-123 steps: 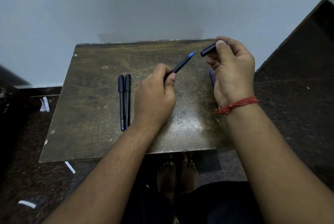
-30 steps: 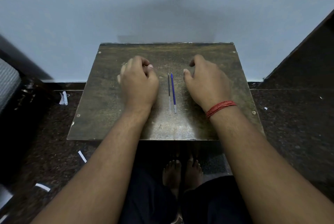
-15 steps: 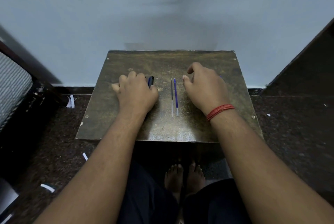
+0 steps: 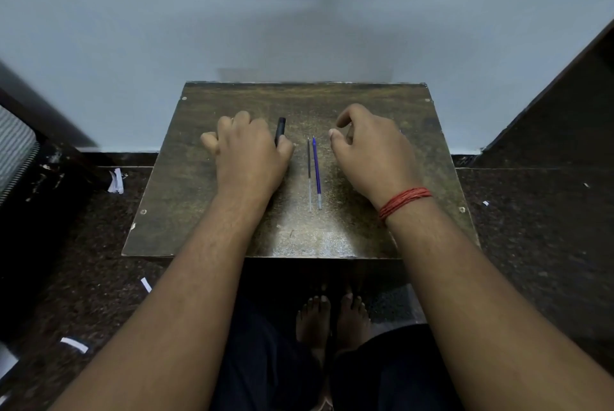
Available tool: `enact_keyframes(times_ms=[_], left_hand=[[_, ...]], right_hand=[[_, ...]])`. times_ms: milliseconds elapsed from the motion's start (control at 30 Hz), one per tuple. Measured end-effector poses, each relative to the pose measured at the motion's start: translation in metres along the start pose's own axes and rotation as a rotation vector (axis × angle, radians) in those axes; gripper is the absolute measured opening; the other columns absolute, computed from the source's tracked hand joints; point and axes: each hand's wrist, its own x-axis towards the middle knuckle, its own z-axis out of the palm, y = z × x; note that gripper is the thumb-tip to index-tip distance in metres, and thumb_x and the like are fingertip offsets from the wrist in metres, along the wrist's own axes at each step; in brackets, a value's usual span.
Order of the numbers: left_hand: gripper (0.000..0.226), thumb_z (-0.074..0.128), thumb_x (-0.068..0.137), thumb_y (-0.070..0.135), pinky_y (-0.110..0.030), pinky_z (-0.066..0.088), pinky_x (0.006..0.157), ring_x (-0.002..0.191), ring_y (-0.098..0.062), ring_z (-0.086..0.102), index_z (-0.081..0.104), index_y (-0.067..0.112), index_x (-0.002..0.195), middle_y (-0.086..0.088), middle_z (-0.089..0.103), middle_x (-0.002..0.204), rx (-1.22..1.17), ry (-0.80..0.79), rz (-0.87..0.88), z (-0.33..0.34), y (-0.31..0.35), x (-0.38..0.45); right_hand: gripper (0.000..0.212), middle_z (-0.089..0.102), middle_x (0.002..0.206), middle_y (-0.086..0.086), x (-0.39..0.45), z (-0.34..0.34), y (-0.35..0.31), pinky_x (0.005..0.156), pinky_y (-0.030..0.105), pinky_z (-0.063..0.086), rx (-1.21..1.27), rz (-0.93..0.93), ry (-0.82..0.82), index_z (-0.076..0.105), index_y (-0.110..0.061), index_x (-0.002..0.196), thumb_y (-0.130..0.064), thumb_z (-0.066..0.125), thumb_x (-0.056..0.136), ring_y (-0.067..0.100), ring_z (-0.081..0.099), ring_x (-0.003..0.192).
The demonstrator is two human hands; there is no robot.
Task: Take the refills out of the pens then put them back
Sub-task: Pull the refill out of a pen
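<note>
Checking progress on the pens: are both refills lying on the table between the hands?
Yes. The black refill and the blue refill lie side by side on the table, untouched, between the left hand and right hand.

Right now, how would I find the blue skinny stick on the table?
Look at the brown table by the wall, in the gap between the two hands. Two thin refills lie there side by side; the blue refill is the one nearer the right hand, while its neighbour, the black refill, is darker.

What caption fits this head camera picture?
Two refills lie between the hands; left hand grips a black pen barrel.
</note>
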Motion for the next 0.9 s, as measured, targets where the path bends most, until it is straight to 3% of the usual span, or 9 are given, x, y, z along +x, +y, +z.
enact_keyframes(times_ms=[167,267,300,433,533,633,767,900], left_hand=[[0.025,0.058,0.092,0.043,-0.036,0.037,0.087,0.1,-0.02,0.05,0.061,0.022,0.078,0.004,0.055,0.096,-0.376,0.053,0.042,-0.01,0.02,0.003],[0.023,0.063,0.095,0.033,-0.011,0.038,0.068,0.076,-0.005,0.051,0.055,0.024,0.076,0.005,0.054,0.087,-0.739,-0.047,0.089,-0.015,0.039,-0.004],[0.022,0.063,0.096,0.032,-0.01,0.038,0.063,0.07,-0.003,0.05,0.056,0.023,0.077,0.003,0.056,0.085,-0.823,-0.119,0.09,-0.015,0.045,-0.007],[0.019,0.059,0.1,0.034,-0.028,0.052,0.059,0.061,-0.008,0.06,0.059,0.019,0.088,0.004,0.064,0.072,-1.107,-0.438,-0.019,-0.012,0.058,-0.017],[0.014,0.053,0.104,0.027,-0.029,0.047,0.05,0.059,-0.015,0.057,0.055,0.015,0.098,0.0,0.063,0.074,-1.3,-0.585,-0.11,-0.012,0.062,-0.021],[0.017,0.046,0.107,0.026,-0.022,0.031,0.044,0.05,-0.009,0.039,0.057,0.015,0.101,0.003,0.055,0.071,-1.325,-0.673,-0.07,-0.006,0.063,-0.023],[0.033,0.041,0.104,0.044,-0.027,0.027,0.049,0.048,-0.007,0.034,0.063,0.024,0.093,0.006,0.045,0.063,-1.194,-0.575,0.017,0.004,0.058,-0.022],[0.033,0.041,0.106,0.041,-0.029,0.03,0.051,0.049,-0.004,0.038,0.062,0.021,0.092,0.011,0.046,0.063,-1.121,-0.472,0.048,0.004,0.056,-0.022]], right_hand=[[0.016,0.064,0.076,-0.009,0.005,0.002,0.007,0.07,0.032,0.053,0.463,0.154,0.077,0.066,-0.022,0.095,-0.037,0.06,0.096,0.007,0.06,0.072],[0.023,0.07,0.08,-0.005,0.01,0.002,0.015,0.063,0.029,0.05,0.777,0.28,0.071,0.069,-0.02,0.094,-0.04,0.058,0.098,0.009,0.062,0.07],[0.025,0.07,0.079,-0.005,0.011,0.002,0.018,0.061,0.026,0.047,0.878,0.31,0.055,0.071,-0.019,0.094,-0.04,0.058,0.099,0.008,0.061,0.069],[0.023,0.065,0.07,-0.009,0.015,0.003,0.023,0.053,0.021,0.039,1.101,0.313,0.041,0.073,-0.019,0.081,-0.033,0.065,0.096,0.006,0.053,0.062],[0.02,0.063,0.068,-0.008,0.017,0.003,0.026,0.054,0.02,0.042,1.132,0.338,0.122,0.07,-0.017,0.08,-0.03,0.067,0.095,0.007,0.054,0.061],[0.022,0.063,0.072,0.0,0.018,0.005,0.031,0.061,0.03,0.045,1.119,0.347,0.206,0.067,-0.02,0.078,-0.037,0.068,0.091,0.015,0.057,0.067],[0.018,0.064,0.073,0.0,0.016,0.009,0.031,0.069,0.04,0.052,1.035,0.291,0.18,0.066,-0.022,0.08,-0.036,0.068,0.091,0.016,0.057,0.068],[0.017,0.066,0.07,-0.007,0.015,0.009,0.026,0.061,0.025,0.048,0.972,0.237,0.136,0.067,-0.018,0.083,-0.028,0.065,0.097,0.009,0.059,0.064]])
